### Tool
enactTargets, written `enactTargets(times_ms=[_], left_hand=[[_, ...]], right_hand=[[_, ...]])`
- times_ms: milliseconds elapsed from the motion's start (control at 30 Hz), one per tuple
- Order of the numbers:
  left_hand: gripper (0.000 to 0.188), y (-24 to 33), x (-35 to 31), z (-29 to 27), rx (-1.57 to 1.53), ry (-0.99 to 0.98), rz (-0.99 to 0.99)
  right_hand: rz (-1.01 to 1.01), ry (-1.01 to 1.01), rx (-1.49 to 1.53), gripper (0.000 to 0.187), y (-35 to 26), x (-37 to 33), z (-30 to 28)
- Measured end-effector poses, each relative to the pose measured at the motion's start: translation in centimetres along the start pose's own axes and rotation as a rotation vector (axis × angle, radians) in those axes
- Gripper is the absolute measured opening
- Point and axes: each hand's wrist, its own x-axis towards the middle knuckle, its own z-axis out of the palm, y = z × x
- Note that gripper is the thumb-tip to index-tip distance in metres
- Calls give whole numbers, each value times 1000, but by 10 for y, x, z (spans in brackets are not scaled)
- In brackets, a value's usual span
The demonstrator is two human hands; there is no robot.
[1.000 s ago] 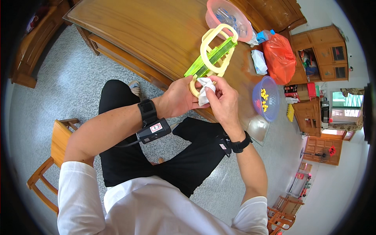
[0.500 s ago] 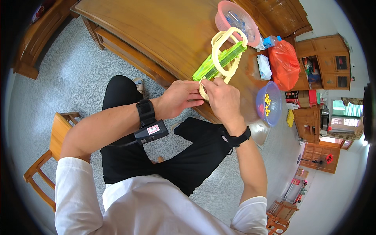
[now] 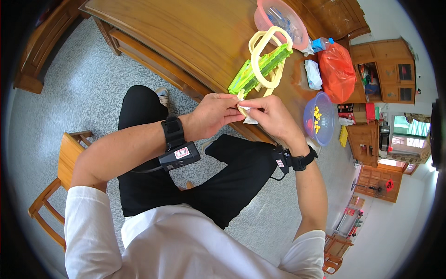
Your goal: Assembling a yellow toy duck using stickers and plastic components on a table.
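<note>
A bright green plastic piece [image 3: 242, 78] with cream oval loops [image 3: 256, 66] attached leans at the table's near edge, slanting away from me. My left hand [image 3: 210, 116] pinches the cream curved end [image 3: 241, 109] nearest me between thumb and fingers. From the other side, my right hand [image 3: 275, 117] presses a small white tissue-like scrap [image 3: 250, 120] against that same end. Its thumb and index finger are closed, and the fingers partly hide the cream end.
On the wooden table [image 3: 186, 42] stand a pink basin [image 3: 263, 18] with clear bottles, a blue-capped bottle [image 3: 321, 44], a white packet [image 3: 313, 74] and a red plastic bag [image 3: 335, 74]. A blue-purple basket [image 3: 327, 116] holds small yellow pieces [image 3: 317, 119]. A wooden chair [image 3: 67, 160] stands at left.
My right hand has shifted slightly right and turned, its forearm swinging outward. A white scrap now shows in its fingers. My left hand stays nearly in place on the cream end.
</note>
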Motion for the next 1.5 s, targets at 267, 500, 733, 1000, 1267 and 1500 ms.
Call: enactTargets(times_ms=[267, 500, 733, 1000, 1267, 1500], left_hand=[[25, 7, -5, 6, 49, -19, -25], [28, 2, 3, 0, -17, -70, -27], [30, 2, -1, 2, 10, -45, -37], [23, -3, 6, -2, -30, -64, -2], [22, -5, 8, 4, -30, 27, 12], [26, 2, 8, 3, 75, 60, 15]], right_hand=[[113, 196, 418, 24, -10, -3, 9], [131, 300, 240, 20, 0, 1, 23], [64, 375, 9, 26, -1, 3, 29], [111, 185, 282, 25, 14, 2, 18], [131, 160, 234, 28, 14, -18, 18], [170, 41, 121, 28, 1, -22, 7]])
